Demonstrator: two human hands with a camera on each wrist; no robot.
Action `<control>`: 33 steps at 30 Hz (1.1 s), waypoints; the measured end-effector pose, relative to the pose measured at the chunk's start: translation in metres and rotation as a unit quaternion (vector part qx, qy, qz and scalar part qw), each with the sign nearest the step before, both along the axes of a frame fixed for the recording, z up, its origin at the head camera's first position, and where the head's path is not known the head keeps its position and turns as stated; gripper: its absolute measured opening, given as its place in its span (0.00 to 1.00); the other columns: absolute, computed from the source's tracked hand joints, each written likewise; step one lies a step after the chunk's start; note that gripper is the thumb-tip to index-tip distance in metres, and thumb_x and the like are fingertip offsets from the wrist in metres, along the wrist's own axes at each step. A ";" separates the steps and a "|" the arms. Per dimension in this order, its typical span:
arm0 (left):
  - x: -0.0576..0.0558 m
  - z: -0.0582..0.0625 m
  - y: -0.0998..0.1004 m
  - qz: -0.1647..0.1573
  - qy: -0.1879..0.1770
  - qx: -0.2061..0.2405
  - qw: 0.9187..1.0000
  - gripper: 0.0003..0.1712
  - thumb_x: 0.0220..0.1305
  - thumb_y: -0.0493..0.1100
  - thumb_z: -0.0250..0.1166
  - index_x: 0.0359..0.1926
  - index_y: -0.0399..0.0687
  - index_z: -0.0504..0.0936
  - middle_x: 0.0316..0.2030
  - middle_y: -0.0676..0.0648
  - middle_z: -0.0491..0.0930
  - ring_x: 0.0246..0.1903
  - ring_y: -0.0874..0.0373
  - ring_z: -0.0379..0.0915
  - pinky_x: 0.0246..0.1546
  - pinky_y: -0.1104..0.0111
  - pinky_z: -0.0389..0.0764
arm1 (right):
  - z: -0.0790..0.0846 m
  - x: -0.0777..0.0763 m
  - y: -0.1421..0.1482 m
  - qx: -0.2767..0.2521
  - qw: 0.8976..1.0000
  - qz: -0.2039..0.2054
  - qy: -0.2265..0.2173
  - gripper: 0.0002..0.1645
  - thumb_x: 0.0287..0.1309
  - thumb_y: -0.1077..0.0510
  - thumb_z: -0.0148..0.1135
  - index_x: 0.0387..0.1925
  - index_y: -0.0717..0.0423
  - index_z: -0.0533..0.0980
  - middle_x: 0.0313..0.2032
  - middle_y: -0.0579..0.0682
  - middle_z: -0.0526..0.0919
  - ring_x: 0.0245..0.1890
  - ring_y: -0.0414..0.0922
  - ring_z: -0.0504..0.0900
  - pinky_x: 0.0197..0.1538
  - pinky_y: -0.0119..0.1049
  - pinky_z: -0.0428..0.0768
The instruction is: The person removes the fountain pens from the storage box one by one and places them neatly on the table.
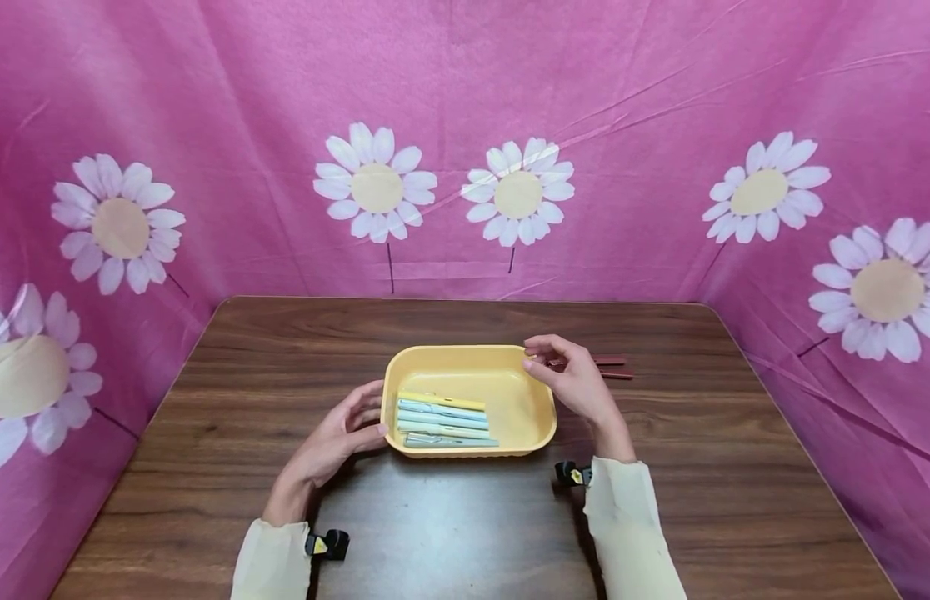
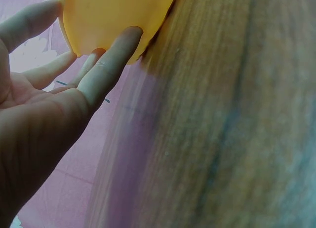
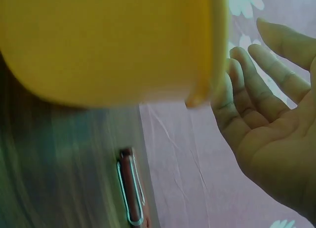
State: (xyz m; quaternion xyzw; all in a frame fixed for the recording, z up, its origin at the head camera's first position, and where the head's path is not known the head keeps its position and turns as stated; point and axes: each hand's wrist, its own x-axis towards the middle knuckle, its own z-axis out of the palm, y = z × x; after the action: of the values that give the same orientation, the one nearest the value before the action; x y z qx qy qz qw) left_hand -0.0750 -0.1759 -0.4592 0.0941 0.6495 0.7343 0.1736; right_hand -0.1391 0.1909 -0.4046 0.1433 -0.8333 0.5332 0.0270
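A yellow plastic box (image 1: 521,417), rounded at the corners, stands on the table. Along its left half lie several pens (image 1: 444,422), one yellow and the others pale blue or green. At the box's left end, my left hand (image 1: 328,437) has its fingers extended, fingertips against the outer wall and the thumb at the rim, as the left wrist view also shows. Over the far right corner reaches my right hand (image 1: 573,382), its fingers loosely bent and its palm bare, fingertips right at the rim. Dark red pens (image 1: 613,375) lie on the table beyond this hand, partly hidden by it.
The brown wooden table (image 1: 270,350) extends around the box. Behind it and on both sides hangs a pink cloth (image 1: 450,75) printed with large white flowers. Small black cameras (image 1: 328,545) sit at both wrists, beside cream sleeves.
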 end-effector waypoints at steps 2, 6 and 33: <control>0.000 -0.001 0.000 0.000 0.004 -0.001 1.000 0.41 0.67 0.27 0.62 0.75 0.32 0.53 0.65 0.24 0.61 0.61 0.41 0.68 0.51 0.60 0.84 | -0.002 0.000 -0.006 -0.002 1.000 0.010 -0.005 0.18 0.62 0.65 0.69 0.52 0.67 0.80 0.44 0.61 0.84 0.40 0.48 0.79 0.42 0.33 0.78; 0.000 -0.001 0.000 -0.001 0.008 0.001 1.000 0.41 0.67 0.27 0.62 0.75 0.31 0.53 0.65 0.23 0.60 0.60 0.42 0.69 0.51 0.60 0.84 | -0.007 -0.001 -0.018 -0.006 0.999 0.036 -0.019 0.17 0.62 0.65 0.69 0.51 0.68 0.80 0.43 0.60 0.84 0.40 0.47 0.80 0.43 0.35 0.80; 0.000 0.001 0.000 -0.001 -0.005 0.006 1.000 0.41 0.67 0.26 0.62 0.76 0.31 0.52 0.66 0.23 0.59 0.62 0.38 0.66 0.52 0.60 0.83 | -0.036 -0.004 -0.060 0.139 0.979 0.115 -0.095 0.14 0.59 0.59 0.72 0.45 0.62 0.82 0.36 0.48 0.83 0.39 0.44 0.79 0.46 0.39 0.80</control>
State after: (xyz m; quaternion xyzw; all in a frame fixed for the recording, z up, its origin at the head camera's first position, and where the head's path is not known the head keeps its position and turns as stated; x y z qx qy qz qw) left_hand -0.0750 -0.1757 -0.4582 0.0923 0.6438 0.7388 0.1768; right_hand -0.1434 0.1306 -0.4407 0.1891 -0.8760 0.4231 -0.1337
